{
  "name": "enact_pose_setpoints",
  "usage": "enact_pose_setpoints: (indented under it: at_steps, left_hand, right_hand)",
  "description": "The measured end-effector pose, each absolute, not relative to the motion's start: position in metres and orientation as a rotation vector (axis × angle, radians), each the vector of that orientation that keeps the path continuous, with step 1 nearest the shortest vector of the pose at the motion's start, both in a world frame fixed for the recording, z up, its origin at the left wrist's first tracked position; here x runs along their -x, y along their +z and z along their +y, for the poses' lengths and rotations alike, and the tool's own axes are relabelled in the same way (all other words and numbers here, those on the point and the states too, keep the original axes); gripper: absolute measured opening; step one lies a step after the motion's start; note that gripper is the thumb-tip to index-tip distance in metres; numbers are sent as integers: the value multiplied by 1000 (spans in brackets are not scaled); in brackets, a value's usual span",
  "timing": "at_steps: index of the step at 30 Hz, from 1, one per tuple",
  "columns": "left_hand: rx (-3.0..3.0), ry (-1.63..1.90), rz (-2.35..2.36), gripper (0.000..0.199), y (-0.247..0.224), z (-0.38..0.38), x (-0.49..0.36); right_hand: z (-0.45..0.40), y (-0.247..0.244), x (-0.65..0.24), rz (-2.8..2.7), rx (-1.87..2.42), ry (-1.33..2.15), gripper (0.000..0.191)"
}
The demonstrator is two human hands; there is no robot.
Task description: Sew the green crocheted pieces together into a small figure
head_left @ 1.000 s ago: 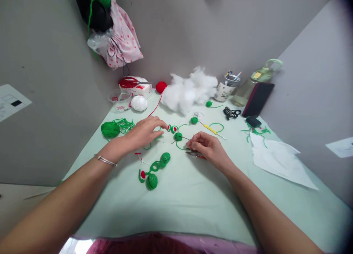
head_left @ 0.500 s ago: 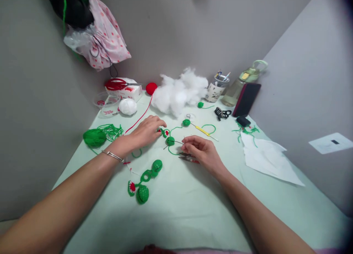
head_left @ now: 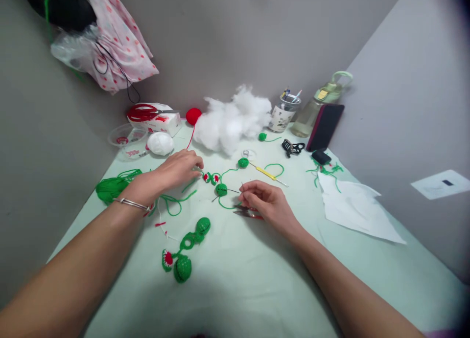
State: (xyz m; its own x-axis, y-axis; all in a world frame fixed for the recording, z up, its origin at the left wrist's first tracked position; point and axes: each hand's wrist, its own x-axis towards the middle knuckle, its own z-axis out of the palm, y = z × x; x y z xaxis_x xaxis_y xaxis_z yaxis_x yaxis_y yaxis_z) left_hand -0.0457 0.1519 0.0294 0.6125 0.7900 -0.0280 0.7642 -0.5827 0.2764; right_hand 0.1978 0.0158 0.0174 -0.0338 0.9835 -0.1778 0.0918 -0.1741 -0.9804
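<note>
In the head view, the left hand has drawn back from the red-and-green crochet pieces, leaving them uncovered and within easy reach. It hovers palm down, fingers loosely curled; whether they pinch any yarn cannot be told. The right hand has its fingertips gathered at the end of a dark strand, grip unclear, near the snips. The small green ball lies between both hands.
</note>
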Motion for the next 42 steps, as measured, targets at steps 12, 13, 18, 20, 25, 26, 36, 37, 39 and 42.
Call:
enact_pose_setpoints:
  at_steps: [12,13,18,20,25,26,36,37,39,42]
  left_hand:
    - [-1798,473,874,15,65,99,23]
    - [-1758,425,828,14,66,93,20]
    - [-1664,374,709,20,60,78,11]
    - [-1657,360,742,23,56,75,15]
    - [-1639,207,759,31,55,67,31]
    - [-1651,207,754,32,56,65,33]
    - [-1692,670,1101,34,47,59,26]
    - [-1600,668,1024,37,45,55,21]
    - [-1457,571,892,42,40,46,9]
    - [-1344,485,742,26,35,36,-2]
  right_hand:
    - [3,34,-189,-1394,1151,1152,11]
    - [1,35,-186,-1450,1125,1129,10]
    - [-1,31,-183,-1644,1113,1020,7]
    - [1,30,-189,-1723,1146,900,9]
    - [8,33,-208,-1804,1172,489,14]
    - [9,34,-210,-1779,1180,488,14]
    - [6,31,-200,-1726,1169,660,16]
    - [6,31,-199,-1726,1158,651,15]
    - [5,32,-198,-1714,1130,633,14]
    - [5,32,-197,-1669,1108,603,13]
